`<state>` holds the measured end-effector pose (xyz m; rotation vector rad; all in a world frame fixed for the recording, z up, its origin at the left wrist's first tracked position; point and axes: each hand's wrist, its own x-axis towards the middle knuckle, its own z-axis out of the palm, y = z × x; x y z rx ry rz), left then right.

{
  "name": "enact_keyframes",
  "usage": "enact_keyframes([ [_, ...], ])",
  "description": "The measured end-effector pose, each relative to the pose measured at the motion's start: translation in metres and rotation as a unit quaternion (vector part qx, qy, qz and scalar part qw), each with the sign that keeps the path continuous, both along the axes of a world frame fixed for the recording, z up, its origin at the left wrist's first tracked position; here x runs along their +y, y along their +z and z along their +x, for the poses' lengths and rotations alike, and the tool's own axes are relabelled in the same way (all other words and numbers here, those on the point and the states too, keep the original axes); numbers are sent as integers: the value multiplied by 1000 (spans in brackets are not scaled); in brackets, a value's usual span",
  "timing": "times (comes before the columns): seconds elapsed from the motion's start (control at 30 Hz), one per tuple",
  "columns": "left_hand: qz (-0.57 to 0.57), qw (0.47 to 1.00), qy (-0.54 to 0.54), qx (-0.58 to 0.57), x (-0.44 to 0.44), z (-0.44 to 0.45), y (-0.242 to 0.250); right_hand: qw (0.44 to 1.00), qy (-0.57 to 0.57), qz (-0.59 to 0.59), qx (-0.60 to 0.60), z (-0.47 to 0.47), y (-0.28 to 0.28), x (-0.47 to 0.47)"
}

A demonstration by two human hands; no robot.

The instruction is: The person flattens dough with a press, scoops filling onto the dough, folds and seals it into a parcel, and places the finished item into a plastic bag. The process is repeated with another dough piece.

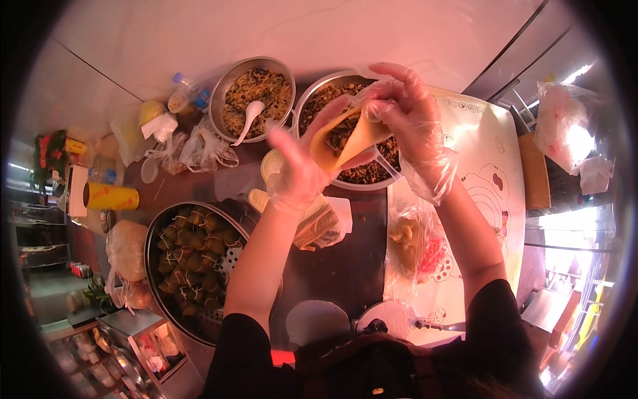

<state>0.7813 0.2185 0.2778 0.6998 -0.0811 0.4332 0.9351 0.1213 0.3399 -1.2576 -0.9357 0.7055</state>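
Observation:
A thin yellow wrapper sheet [326, 154], curled into a cone-like fold, has dark chopped filling [341, 137] inside. My left hand [301, 172], in a clear plastic glove, cradles the wrapper from the left and below. Gloved in the same way, my right hand [411, 117] pinches its upper right edge. Both hands are above a steel bowl [366, 187] of dark minced filling, from which a translucent handle [388, 164] sticks out. To the left stands another steel bowl [215, 112] with shredded filling and a white spoon [251, 114].
A large steel pot [149, 279] holds several leaf-wrapped, string-tied dumplings [194, 244]. Plastic bags [207, 147], a water bottle [192, 92] and a yellow roll [110, 196] stand at left. On the white printed mat [478, 134] lies a plastic bag with dough-like pieces [411, 237].

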Motion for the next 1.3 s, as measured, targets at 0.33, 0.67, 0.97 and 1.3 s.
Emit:
enact_keyframes([
  [0.33, 244, 941, 172, 162, -3, 2, -2, 997, 30, -55, -39, -2, 14, -7],
  [0.67, 68, 986, 142, 46, -23, 0, 6, 984, 65, -58, -152, 4, 24, -36],
  [0.97, 39, 976, 175, 120, -54, -13, 16, 925, -88, 67, -363, -18, 16, -54],
  [1.3, 114, 975, 173, 77, -97, -47, 48, 984, -21, 69, -165, -44, 40, -119],
])
